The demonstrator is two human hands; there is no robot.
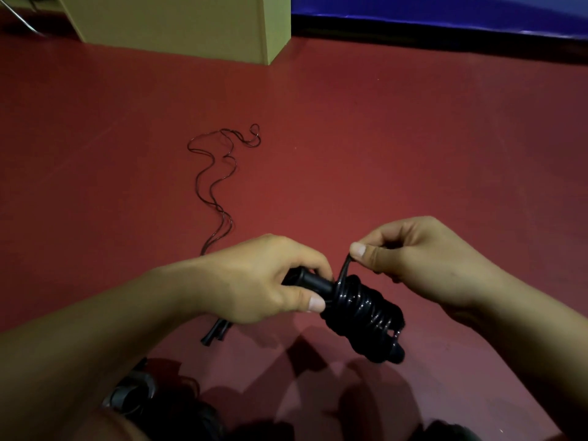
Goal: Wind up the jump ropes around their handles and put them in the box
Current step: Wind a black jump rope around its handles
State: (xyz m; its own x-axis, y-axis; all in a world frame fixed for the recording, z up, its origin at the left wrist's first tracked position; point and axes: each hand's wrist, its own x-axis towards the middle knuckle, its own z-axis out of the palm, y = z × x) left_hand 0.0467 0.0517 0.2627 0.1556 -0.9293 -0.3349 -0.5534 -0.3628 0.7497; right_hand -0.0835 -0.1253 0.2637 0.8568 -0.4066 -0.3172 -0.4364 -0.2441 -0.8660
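Lettering, brand marks and labels cannot be made out on any item in view. Left hand [261,278] grips the exposed end of the black handles [313,283], fingers curled over the top and thumb pressed against the near side, next to the first turn of cord. Right hand [423,259] pinches a short free length of the black rope [345,265] between thumb and forefinger, the strand rising from the coil to the thumb tip; the remaining fingers are curled behind it. Between the two hands sits the wound bundle [362,313]: glossy black cord wrapped in close turns around the handles, tilted down toward the lower right, with a handle end protruding below the coil. The bundle is held above the red floor [381,138], not resting on it. A second jump rope [216,183] lies unwound on the floor beyond the left hand, its thin cord running in loose curves away from the person; its dark handles [216,334] show just under the left wrist. A pale green cabinet [191,23] stands at the far edge, with a blue mat [445,14] to its right. Dark objects at the bottom edge are too dim to identify.
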